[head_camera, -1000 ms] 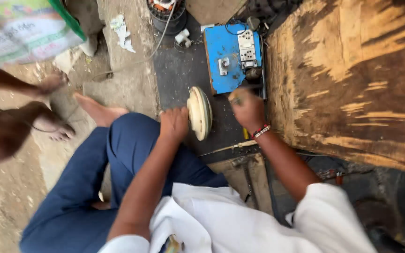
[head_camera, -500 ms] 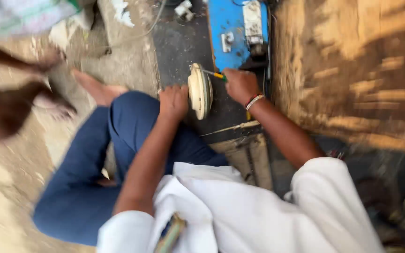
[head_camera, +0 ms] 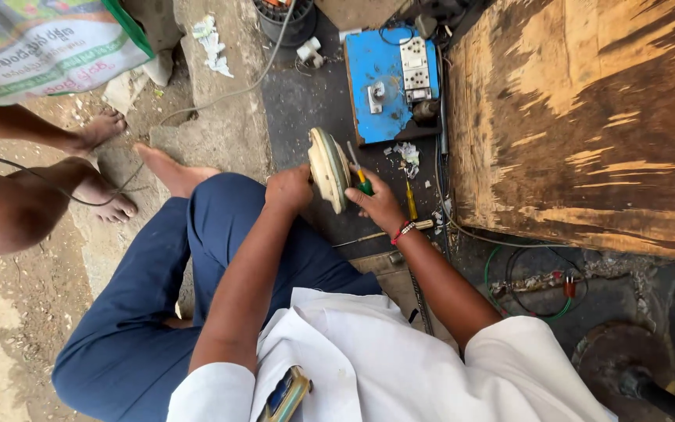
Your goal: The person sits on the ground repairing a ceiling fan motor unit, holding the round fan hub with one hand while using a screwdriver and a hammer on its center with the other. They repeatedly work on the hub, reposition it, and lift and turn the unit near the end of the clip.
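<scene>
Centrally, one cream round cover (head_camera: pixel 328 169) is gripped on edge by the left hand (head_camera: pixel 291 189); one green-handled screwdriver (head_camera: pixel 359 177), clasped by the right hand (head_camera: pixel 376 205), is pressed against it.

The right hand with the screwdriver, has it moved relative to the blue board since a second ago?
Yes. The right hand has drawn back from the blue board toward the person's body, and now sits beside the cream disc with the screwdriver.
</scene>
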